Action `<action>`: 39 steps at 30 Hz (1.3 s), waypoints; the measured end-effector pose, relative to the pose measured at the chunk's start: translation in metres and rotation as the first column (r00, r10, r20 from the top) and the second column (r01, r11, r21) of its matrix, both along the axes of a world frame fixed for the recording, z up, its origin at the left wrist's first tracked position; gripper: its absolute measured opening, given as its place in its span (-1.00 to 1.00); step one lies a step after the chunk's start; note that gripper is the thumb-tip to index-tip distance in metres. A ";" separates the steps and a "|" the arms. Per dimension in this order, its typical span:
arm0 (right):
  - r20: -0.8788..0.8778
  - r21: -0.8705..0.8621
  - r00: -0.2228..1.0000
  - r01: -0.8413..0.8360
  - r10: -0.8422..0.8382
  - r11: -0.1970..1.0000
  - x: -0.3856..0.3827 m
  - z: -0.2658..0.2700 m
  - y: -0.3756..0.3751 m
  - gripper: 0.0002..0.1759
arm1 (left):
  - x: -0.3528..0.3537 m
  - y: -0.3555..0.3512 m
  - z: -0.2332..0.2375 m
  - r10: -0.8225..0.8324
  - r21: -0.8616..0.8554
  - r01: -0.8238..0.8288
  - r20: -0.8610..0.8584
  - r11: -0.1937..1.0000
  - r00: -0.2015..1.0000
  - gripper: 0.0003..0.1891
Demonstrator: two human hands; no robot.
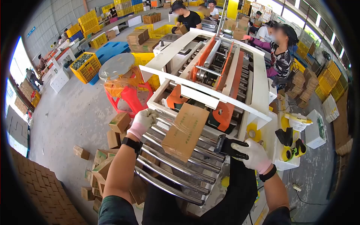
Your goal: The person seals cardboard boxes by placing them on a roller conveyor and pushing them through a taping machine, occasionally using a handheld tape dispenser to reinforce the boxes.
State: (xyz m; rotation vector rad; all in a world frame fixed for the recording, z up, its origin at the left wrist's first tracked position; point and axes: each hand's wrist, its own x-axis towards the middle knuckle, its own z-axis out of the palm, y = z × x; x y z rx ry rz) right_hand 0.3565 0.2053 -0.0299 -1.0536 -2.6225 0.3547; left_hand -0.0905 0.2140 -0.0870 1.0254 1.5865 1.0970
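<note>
A closed brown cardboard box lies tilted on the metal rollers, just in front of the white machine frame. My left hand, in a white and pink glove, is at the left end of the rollers, left of the box and apart from it; its fingers are curled, and what they may hold is hidden. On the right, my gloved right hand grips a black handheld device over the right ends of the rollers.
Small boxes lie piled on the floor at the left. A red stool stands left of the machine. People work beyond it, one at its right side. A white fan sits at the right.
</note>
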 end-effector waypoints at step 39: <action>-0.149 -0.982 0.494 -0.177 -0.857 0.068 0.128 -0.057 -0.276 -0.03 | 0.029 -0.569 -0.022 -0.531 -0.862 0.458 0.497 -0.215 0.686 -0.33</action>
